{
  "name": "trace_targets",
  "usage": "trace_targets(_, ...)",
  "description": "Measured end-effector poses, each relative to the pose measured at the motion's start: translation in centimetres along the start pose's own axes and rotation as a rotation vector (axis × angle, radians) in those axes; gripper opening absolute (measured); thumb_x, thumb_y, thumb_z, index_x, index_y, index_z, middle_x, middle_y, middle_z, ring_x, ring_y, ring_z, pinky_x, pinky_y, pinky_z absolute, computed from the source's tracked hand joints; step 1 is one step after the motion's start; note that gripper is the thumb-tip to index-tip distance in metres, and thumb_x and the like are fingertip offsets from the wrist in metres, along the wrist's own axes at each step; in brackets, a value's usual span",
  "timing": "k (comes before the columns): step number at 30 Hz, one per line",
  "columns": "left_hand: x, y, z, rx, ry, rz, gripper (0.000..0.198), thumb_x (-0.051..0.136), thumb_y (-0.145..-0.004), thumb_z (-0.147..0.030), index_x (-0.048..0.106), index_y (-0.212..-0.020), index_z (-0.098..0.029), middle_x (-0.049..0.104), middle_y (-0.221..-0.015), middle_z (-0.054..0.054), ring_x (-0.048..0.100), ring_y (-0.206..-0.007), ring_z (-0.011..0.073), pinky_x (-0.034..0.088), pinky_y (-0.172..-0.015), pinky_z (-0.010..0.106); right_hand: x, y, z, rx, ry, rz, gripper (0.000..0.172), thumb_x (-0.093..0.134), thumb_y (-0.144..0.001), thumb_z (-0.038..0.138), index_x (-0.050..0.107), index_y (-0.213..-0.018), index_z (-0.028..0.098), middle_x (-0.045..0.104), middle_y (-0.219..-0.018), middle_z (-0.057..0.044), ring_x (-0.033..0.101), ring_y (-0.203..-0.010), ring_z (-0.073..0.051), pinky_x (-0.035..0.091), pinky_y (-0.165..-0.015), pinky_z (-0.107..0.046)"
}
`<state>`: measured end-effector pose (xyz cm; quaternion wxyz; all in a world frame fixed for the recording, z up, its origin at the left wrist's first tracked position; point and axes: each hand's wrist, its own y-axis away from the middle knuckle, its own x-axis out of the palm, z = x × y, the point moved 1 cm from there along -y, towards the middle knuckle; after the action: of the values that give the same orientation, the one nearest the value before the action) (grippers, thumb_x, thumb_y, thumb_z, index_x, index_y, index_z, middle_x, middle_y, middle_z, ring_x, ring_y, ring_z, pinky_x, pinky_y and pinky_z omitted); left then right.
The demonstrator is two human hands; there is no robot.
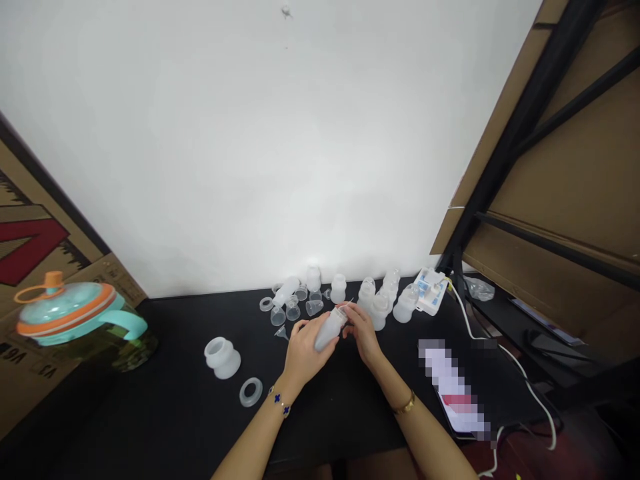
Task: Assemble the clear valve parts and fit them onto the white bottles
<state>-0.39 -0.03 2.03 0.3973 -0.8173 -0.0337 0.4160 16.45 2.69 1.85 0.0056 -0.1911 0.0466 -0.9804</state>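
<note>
My left hand [306,353] is wrapped round a translucent white baby bottle [327,331], which tilts with its neck up and to the right. At that neck are the bent fingers of my right hand [363,331]. A thin pale piece shows by the fingertips, too small to name. To the left, a wide-necked white bottle [223,358] lies tilted on the black table, and a white ring [251,392] lies flat near my left wrist. Just beyond my left hand are a small clear funnel [281,333] and several clear cups [293,309].
Several frosted bottles with clear tops [379,308] stand beyond my right hand. A white power strip [431,290] with cables sits behind them. At right lies a lit phone [455,393]. A large turquoise and orange jug [85,320] stands at left. A white wall [300,147] closes the back.
</note>
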Motion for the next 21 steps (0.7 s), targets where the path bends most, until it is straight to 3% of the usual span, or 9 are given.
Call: trace_targets(21,0.21,0.17,0.13,-0.004,0.003,0.018,0.046,0.063,-0.091,-0.032,0.057,-0.135,-0.022,0.072,-0.125,0.011,0.071,-0.102,0.0267,0.050,-0.094,0.043,-0.11,-0.13,-0.22,0.012,-0.009,-0.017,0.031,0.077,-0.078,0.048,0.074,-0.090,0.020,0.066,-0.088,-0.004,0.055,-0.064,-0.013,0.043,-0.043,-0.020)
